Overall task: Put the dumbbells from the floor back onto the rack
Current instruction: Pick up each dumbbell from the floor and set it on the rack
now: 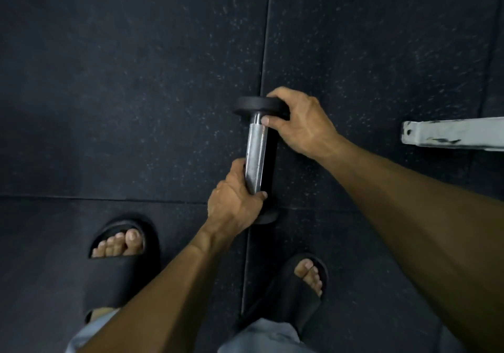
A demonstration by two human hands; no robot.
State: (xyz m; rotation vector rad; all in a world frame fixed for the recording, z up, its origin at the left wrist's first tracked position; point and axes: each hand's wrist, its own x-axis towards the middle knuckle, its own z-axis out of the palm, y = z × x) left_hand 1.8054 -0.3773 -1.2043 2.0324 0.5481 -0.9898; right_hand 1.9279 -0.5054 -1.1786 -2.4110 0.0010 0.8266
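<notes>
**Both hands on one dumbbell above the floor mats**

Here, in the head view, we look straight down past our own arms at dark speckled floor mats [136, 79]. One dumbbell [256, 159] sits in the middle of the picture, its silver knurled handle running away from us, tilted a little to the right at the far end. We cannot tell whether it rests on the floor or has left it.

Our left hand [234, 202] has its grip wrapped round the near end of the handle, fingers curled under and thumb closed over the metal. It hides most of the near black weight, of which only a dark edge shows just below the hand.

Our right hand [300, 120] takes the far black weight, fingers curled over its rim and the thumb [266, 120] pressing where the handle meets the disc. So this grip is clamped on the far end of the dumbbell.

Seams in the mats cross just beside the dumbbell: one runs up and away behind the far weight, another runs left from under our left hand.

Below, our two feet stand in black slide sandals, the left sandal [120, 265] well to the left of the dumbbell and the right sandal [297, 290] nearer, just below it. Pale trouser fabric shows at the bottom edge.

At the right edge a chipped white metal bar [450, 134] lies flat on the floor, well apart from our hands.
</notes>
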